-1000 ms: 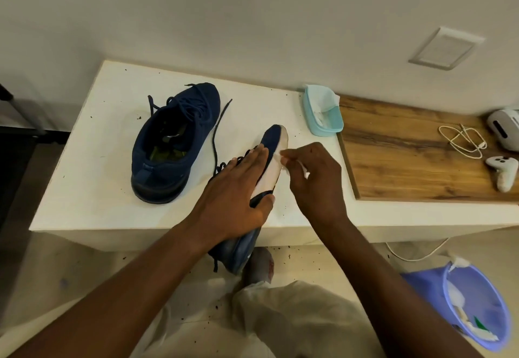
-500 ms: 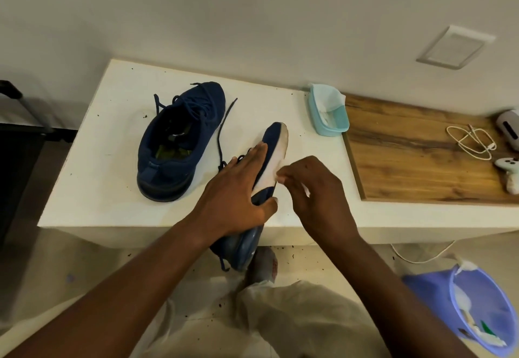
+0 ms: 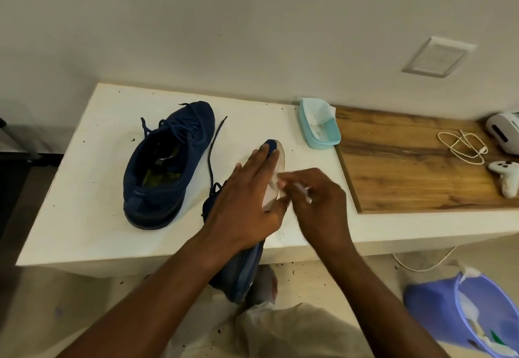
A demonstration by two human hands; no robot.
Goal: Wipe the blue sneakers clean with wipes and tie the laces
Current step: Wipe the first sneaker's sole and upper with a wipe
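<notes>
One blue sneaker (image 3: 165,166) stands upright on the white table (image 3: 92,189) with its laces loose. The second blue sneaker (image 3: 244,268) lies on its side, heel past the table's front edge, pale sole (image 3: 276,172) facing right. My left hand (image 3: 247,203) grips it across the upper, fingers reaching to the toe and thumb on the sole. My right hand (image 3: 317,200) pinches a white wipe (image 3: 300,187) against the sole.
A light-blue tub (image 3: 320,127) with white wipes stands at the table's back right. A wooden board (image 3: 415,166) to the right carries a white cable (image 3: 463,147), a controller (image 3: 505,175) and a white headset (image 3: 504,133). A purple bin (image 3: 477,315) with used wipes sits on the floor.
My right hand with the wipe has slid back and forth along the sole, now near its middle. My left hand keeps its hold on the sneaker.
</notes>
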